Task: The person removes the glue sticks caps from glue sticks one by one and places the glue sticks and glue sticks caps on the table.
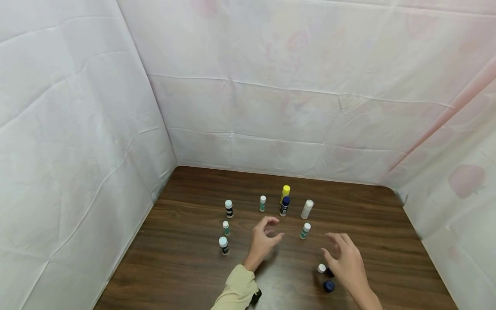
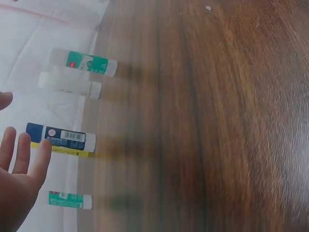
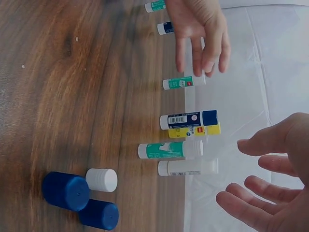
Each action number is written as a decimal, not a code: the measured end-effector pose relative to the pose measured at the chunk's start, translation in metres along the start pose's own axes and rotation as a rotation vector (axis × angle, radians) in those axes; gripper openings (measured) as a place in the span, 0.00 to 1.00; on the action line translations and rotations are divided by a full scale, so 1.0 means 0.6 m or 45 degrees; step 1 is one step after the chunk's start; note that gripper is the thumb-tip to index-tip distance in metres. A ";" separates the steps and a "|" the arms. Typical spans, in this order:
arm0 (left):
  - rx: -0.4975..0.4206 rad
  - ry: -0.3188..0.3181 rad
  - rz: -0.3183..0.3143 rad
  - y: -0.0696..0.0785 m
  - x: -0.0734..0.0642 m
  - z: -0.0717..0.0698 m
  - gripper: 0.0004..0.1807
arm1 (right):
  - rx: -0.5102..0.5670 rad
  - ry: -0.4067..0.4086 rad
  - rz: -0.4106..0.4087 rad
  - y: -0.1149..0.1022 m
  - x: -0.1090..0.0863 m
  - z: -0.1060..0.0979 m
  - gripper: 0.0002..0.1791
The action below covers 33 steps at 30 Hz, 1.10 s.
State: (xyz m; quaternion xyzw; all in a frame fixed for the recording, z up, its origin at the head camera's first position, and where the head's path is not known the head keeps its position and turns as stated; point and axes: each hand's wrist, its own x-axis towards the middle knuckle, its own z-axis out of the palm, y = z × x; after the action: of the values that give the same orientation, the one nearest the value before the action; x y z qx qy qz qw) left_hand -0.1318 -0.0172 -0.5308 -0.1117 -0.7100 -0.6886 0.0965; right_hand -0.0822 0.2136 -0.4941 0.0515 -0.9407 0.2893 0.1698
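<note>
My left hand [image 1: 264, 241] hovers above the middle of the table, holding nothing, fingers loosely bent. To the right my right hand [image 1: 346, 262] is also empty, its fingers spread above two dark blue caps [image 1: 328, 286] and a white cap [image 1: 321, 268]. Beyond the hands stand a navy glue stick [image 1: 284, 206], a yellow glue stick [image 1: 286, 190] partly hidden behind it, and an all-white glue stick [image 1: 307, 209]. A green-labelled glue stick [image 1: 305, 231] stands between the hands. Another green one [image 1: 262, 203] is upright beyond my left hand.
Left of my left hand are a small green glue stick [image 1: 226, 228] and two white-capped, dark-labelled glue sticks, one farther back [image 1: 229, 209] and one nearer [image 1: 223, 246]. White sheeting [image 1: 248, 112] walls the brown wooden table [image 1: 174, 258] at the back and sides.
</note>
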 end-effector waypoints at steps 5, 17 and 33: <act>0.004 0.004 -0.041 -0.006 0.000 0.011 0.19 | 0.011 0.008 -0.023 -0.002 0.007 0.000 0.24; -0.002 -0.015 -0.052 -0.026 0.004 0.041 0.17 | 0.021 0.047 -0.064 -0.003 0.021 0.007 0.24; 0.009 -0.033 -0.079 -0.055 0.009 0.079 0.17 | 0.047 -0.028 -0.054 0.000 0.037 0.018 0.24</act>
State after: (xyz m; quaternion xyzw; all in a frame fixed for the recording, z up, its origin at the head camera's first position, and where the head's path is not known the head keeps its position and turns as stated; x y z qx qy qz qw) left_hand -0.1459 0.0292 -0.5623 -0.0982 -0.7169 -0.6871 0.0664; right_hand -0.1061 0.2075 -0.4943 0.0776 -0.9357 0.3022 0.1646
